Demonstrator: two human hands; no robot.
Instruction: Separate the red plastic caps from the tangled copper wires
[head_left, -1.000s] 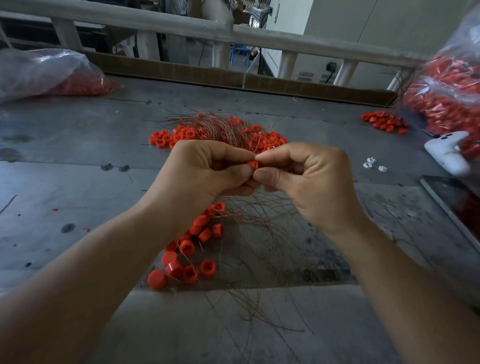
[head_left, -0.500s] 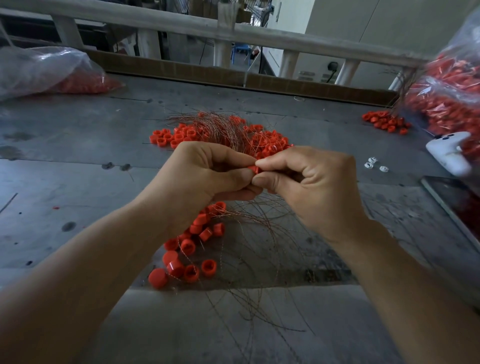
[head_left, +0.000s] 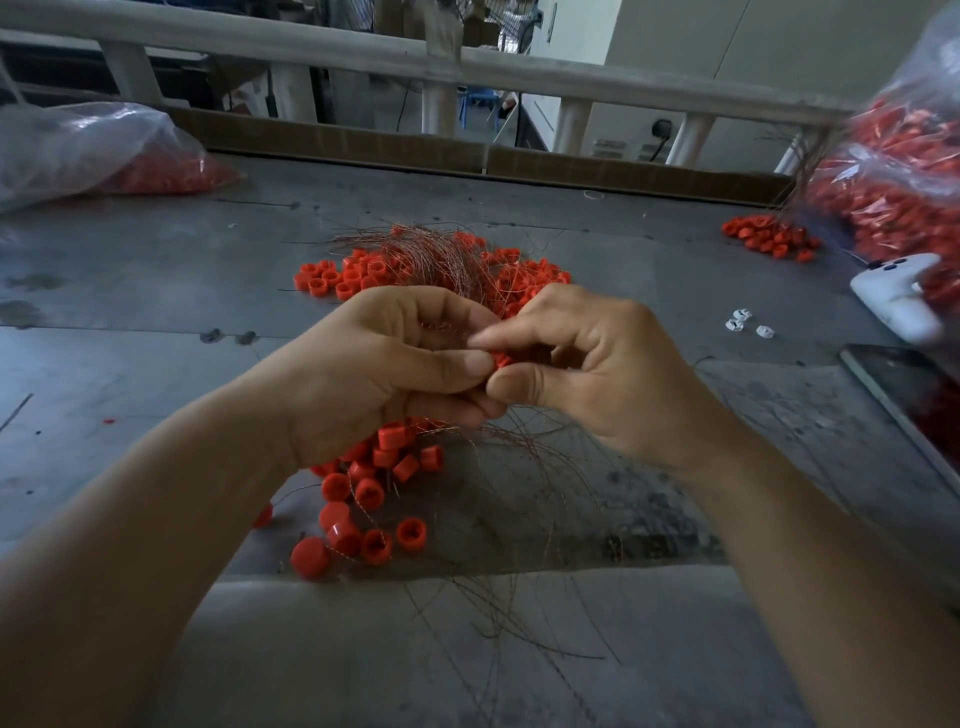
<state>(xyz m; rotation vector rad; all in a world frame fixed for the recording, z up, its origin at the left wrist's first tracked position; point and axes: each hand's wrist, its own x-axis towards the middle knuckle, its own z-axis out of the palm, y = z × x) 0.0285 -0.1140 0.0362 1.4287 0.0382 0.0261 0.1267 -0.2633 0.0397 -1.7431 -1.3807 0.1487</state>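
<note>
My left hand (head_left: 384, 374) and my right hand (head_left: 592, 374) meet above the middle of the grey table (head_left: 156, 291). Between their thumbs and forefingers they pinch one red cap (head_left: 501, 359), mostly hidden. Thin copper wires (head_left: 519, 467) trail from under my left hand down onto the table. Below the hands lies a cluster of red caps (head_left: 363, 493) strung among those wires. Farther back sits a bigger heap of red caps (head_left: 353, 273) with a tuft of tangled copper wire (head_left: 436, 254) on top.
A clear bag of red caps (head_left: 93, 156) lies at the back left and a fuller bag (head_left: 904, 171) at the right, with loose caps (head_left: 769, 239) beside it. A white controller (head_left: 893, 296), small white pieces (head_left: 743, 322) and a dark phone (head_left: 914, 400) lie right.
My right hand's fingers have spread and loosened a little while thumb and forefinger keep pinching the cap. Both hands stay in nearly the same place.
</note>
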